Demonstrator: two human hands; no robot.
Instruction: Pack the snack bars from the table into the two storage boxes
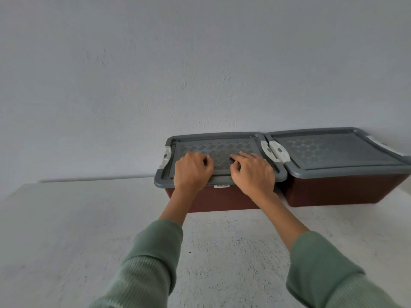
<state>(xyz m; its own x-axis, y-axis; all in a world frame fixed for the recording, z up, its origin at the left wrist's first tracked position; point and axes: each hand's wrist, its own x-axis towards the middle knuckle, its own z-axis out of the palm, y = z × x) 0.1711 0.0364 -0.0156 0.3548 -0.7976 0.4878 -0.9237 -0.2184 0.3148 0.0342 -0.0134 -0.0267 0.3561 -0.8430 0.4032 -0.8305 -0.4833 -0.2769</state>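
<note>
Two dark red storage boxes stand side by side against the wall, both with grey lids on. My left hand and my right hand lie palm down on the grey lid of the left box, near its front edge, fingers bent and fingertips touching the patterned surface. The right box stands closed under its own lid, untouched. White latches sit where the two lids meet, and another latch is on the left end. No snack bars are in view.
The boxes rest on a white speckled table whose back edge meets a plain grey wall. Green sleeves cover both my forearms.
</note>
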